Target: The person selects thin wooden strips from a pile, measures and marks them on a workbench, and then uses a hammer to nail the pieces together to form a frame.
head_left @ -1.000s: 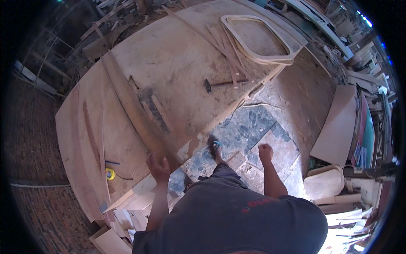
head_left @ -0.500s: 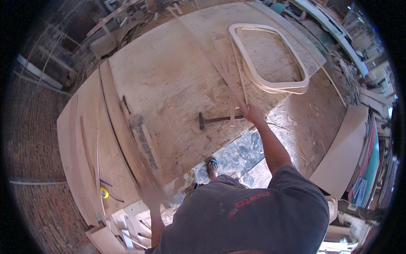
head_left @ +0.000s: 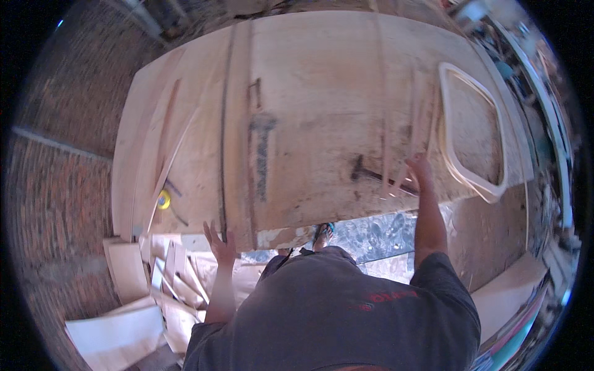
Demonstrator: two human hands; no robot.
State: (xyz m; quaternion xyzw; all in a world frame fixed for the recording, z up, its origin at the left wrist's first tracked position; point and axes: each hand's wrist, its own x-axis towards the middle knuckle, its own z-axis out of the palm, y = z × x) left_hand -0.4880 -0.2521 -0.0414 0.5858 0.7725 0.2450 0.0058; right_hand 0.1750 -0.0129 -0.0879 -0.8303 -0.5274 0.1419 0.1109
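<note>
My left hand [head_left: 221, 244] is at the table's near edge with its fingers spread, next to the end of a long wooden board [head_left: 238, 154] with a dark edge. No object shows in it. My right hand [head_left: 419, 166] is over the table's right part, by the lower ends of several thin wood strips [head_left: 413, 111]. Blur hides whether its fingers grip one. A hammer [head_left: 377, 173] lies just left of and below that hand, its handle pointing toward it. Left of the hand, a long narrow strip [head_left: 382, 93] runs away across the table.
A pale rounded wooden frame [head_left: 447, 123] lies at the table's [head_left: 309, 80] right. A yellow tape roll [head_left: 163, 199] and thin slats [head_left: 170, 157] lie at left. Wood offcuts [head_left: 179, 266] are heaped below the left edge; a brick wall [head_left: 55, 210] stands beyond.
The view has swung, so the table appears turned. My left hand, blurred at the board's end before, now shows spread fingers. The long strip that reached my right hand now lies apart from it.
</note>
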